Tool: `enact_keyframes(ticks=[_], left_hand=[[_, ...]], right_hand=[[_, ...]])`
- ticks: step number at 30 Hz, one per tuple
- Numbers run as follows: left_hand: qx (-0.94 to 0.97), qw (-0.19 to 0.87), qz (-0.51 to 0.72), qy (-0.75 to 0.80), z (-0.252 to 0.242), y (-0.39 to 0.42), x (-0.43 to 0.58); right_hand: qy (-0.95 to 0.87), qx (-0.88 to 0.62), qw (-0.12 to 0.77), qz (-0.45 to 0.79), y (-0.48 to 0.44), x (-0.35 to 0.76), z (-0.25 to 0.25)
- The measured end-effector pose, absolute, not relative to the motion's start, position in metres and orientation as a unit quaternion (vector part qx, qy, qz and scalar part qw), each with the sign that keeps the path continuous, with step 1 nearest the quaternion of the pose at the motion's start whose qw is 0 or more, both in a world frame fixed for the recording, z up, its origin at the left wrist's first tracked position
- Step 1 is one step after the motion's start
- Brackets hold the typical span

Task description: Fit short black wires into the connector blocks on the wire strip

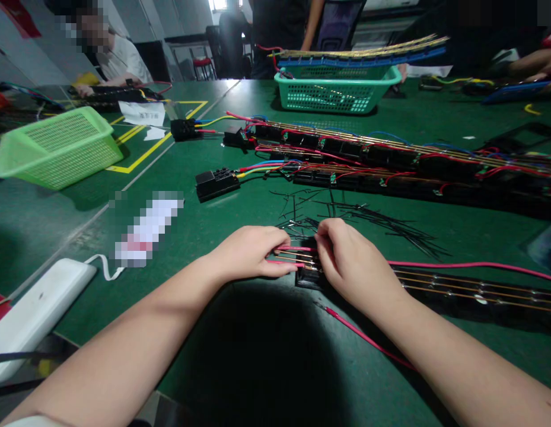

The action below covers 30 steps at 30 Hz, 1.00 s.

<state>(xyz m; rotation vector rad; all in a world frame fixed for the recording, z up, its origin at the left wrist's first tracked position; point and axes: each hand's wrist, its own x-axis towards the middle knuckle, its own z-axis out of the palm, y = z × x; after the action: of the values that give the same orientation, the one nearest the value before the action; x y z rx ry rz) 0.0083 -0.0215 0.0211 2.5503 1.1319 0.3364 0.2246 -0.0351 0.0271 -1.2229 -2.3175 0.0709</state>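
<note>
A long black strip with copper-coloured rods [453,290] lies in front of me, its near end under my hands. My left hand [251,252] is closed around the end of a red wire [293,248] beside the rod ends. Over the strip's end, my right hand [349,252] has its fingers pinched together; what they grip is hidden. The red wire continues to the right of that hand. Just beyond both hands lies a loose pile of thin black cable ties [391,225]. Another red wire [359,335] with a bare tip rests on the table nearer me.
Several similar wired strips [368,155] with black connectors [217,184] lie farther back. A teal basket [328,95] carries more strips; a light green basket [57,148] stands left. A white power strip [44,314] lies near left. Other people sit or stand around the green table [231,225].
</note>
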Motion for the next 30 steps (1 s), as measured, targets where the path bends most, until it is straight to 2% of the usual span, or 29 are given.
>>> enact_keyframes(ticks=[7, 18, 30], left_hand=[[0.896, 0.167, 0.142, 0.386, 0.0165, -0.0205, 0.0064], [0.873, 0.234, 0.182, 0.386, 0.0168, -0.0230, 0.0082], [0.852, 0.276, 0.189, 0.403, 0.0207, -0.0261, 0.0119]], right_hand=[[-0.860, -0.447, 0.248, -0.006, -0.0371, 0.2248, 0.0254], [-0.867, -0.422, 0.263, -0.030, -0.0382, 0.2266, 0.0252], [-0.869, -0.436, 0.228, -0.052, -0.0386, 0.2260, 0.0279]])
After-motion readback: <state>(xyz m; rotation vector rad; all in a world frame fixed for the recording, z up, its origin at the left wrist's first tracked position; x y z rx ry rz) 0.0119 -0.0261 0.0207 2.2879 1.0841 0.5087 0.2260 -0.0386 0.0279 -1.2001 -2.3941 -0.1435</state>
